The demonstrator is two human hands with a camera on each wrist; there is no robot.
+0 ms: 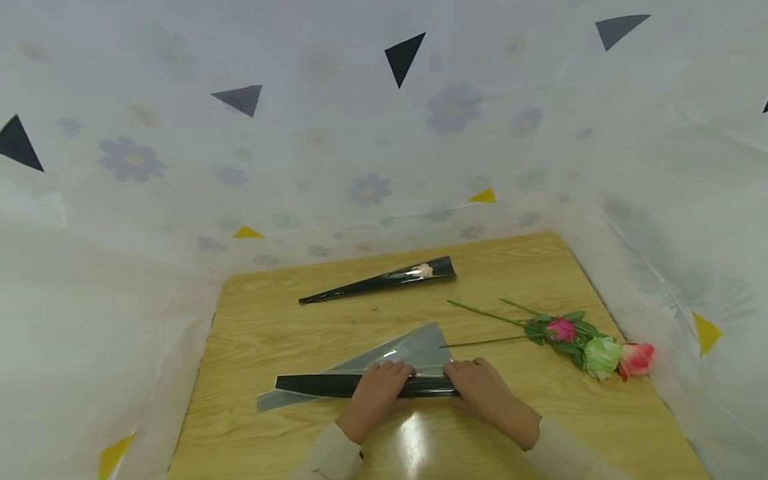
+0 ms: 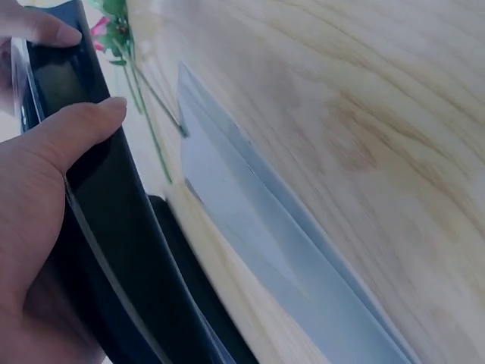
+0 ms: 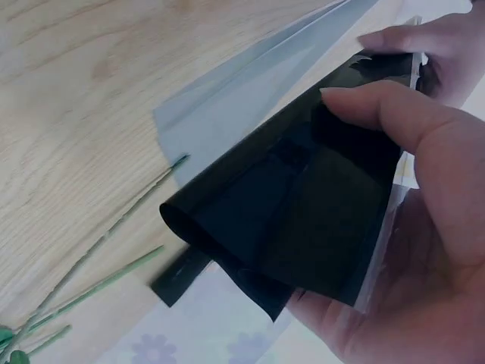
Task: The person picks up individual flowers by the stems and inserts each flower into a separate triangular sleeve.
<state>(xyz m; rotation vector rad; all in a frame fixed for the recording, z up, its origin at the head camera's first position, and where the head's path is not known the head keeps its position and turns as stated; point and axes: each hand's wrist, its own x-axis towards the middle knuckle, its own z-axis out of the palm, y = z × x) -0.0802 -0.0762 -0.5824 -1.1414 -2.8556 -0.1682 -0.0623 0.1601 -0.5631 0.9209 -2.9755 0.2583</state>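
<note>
Both hands hold a black plastic flower sleeve (image 1: 318, 385) level above the near part of the table. My left hand (image 1: 379, 393) grips it near its middle, thumb on the black face in the left wrist view. Nearer the right end, my right hand (image 1: 485, 392) pinches it, its thumb on top and fingers beneath. In the right wrist view the black sleeve (image 3: 280, 189) is curled over along one side, with its wide end open. Just behind lies a flat translucent grey sleeve (image 1: 414, 347), partly hidden by the held one.
Three artificial roses lie at the right: pink (image 1: 561, 329), pale green (image 1: 602, 356) and red-and-white (image 1: 636, 360). One stem reaches the grey sleeve. A rolled black cone (image 1: 384, 281) with a pale pink patch lies at the back. White flowered sheeting (image 1: 372, 160) surrounds the wooden table (image 1: 270, 327).
</note>
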